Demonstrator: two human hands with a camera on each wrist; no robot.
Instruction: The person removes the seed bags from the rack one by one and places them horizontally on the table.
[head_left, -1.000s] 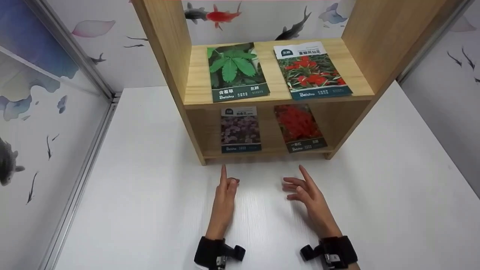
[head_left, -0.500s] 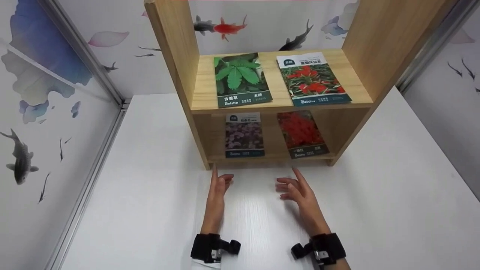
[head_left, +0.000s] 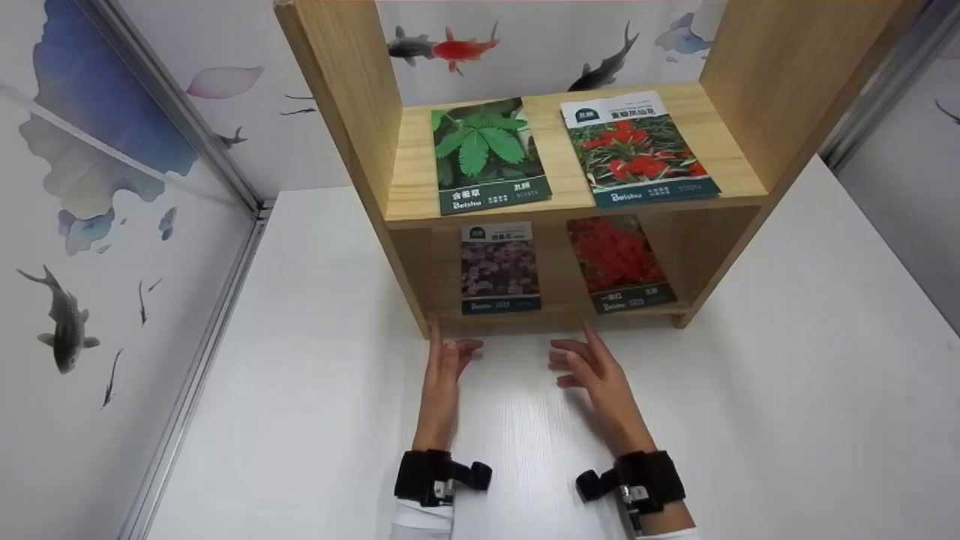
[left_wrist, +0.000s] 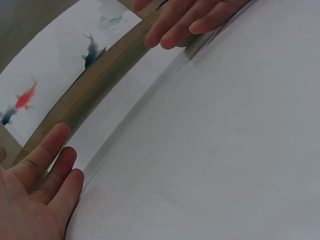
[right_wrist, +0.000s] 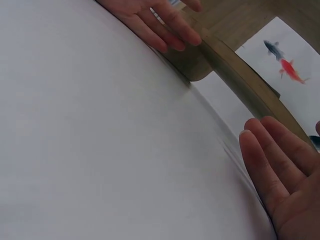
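Both hands hover just above the white table [head_left: 757,390], holding nothing, close to the front edge of a wooden shelf unit [head_left: 349,127]. My left hand [head_left: 448,358] has straight fingers, its tips near the shelf's bottom left corner. My right hand [head_left: 587,361] is spread and relaxed below the lower shelf. The lower shelf holds a purple-flower seed packet [head_left: 500,266] and a red-flower packet [head_left: 616,262]. On the upper shelf lie a green-leaf packet [head_left: 487,154] and a red-and-white packet [head_left: 637,146]. The left wrist view shows my left hand [left_wrist: 40,190] and the right hand's fingers [left_wrist: 190,22].
Walls with painted fish enclose the table: a panel with a metal frame [head_left: 217,247] on the left, another on the right [head_left: 900,172]. Bare white tabletop spreads on both sides of the shelf unit. Black wrist straps [head_left: 439,476] sit on both wrists.
Both hands have slid forward across the table toward the shelf's bottom edge. The head view has shifted slightly. The packets have not moved.
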